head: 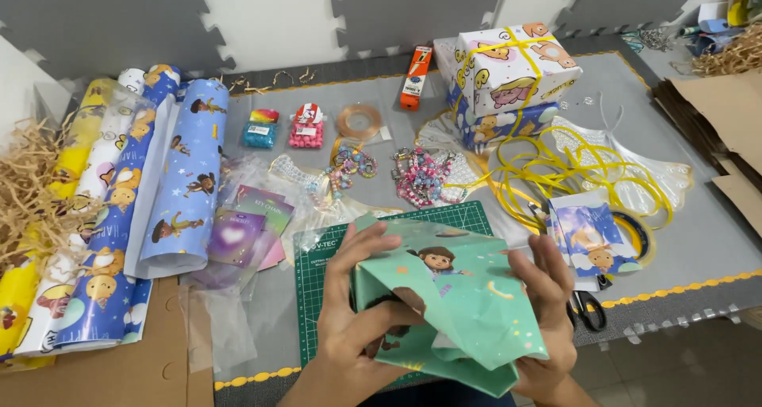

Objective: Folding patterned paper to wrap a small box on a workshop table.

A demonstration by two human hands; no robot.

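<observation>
Both hands hold a small box wrapped in mint-green cartoon paper (pixel 456 296) just above a green cutting mat (pixel 317 256). My left hand (pixel 353 312) grips the box's left side, thumb pressed on a folded flap. My right hand (pixel 548 312) supports the right side, fingers under a loose sheet of the paper. The box itself is mostly hidden by the paper.
Rolls of wrapping paper (pixel 186 177) lie at the left beside brown paper shred (pixel 32 192). Bead packets (pixel 307 127), a ribbon spool (pixel 359 121) and bracelets (pixel 421 175) sit behind the mat. Wrapped gift boxes (pixel 516 69), yellow ribbon (pixel 571 169), and scissors (pixel 587 308) lie right.
</observation>
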